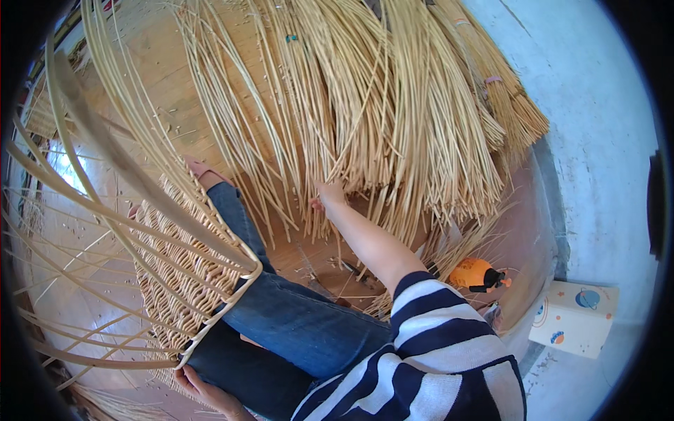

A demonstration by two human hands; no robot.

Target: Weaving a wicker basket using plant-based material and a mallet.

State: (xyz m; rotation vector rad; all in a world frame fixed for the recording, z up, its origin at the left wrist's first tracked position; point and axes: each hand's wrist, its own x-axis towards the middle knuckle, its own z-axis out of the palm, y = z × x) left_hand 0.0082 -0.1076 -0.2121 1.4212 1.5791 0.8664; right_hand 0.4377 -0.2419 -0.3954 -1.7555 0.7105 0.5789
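Observation:
A partly woven wicker panel [184,270] leans by my legs on the left, framed by a pale rod rim, with long loose rods fanning out from it. My left hand [205,394] is at its near lower corner, fingers curled at the rim; part of the hand is hidden by the lower edge of the picture. My right arm reaches out to a large heap of peeled willow rods [393,119]. At the cut ends of the heap's left side, my right hand [331,195] has its fingers closed around rods; how many is unclear.
Thinner rods [235,105] lie spread left of the heap. A pair of cutters [361,275] rests on the floor near my knee. An orange bottle with a black top [472,275] and a white patterned box [577,319] stand at right, beside the pale wall [590,126].

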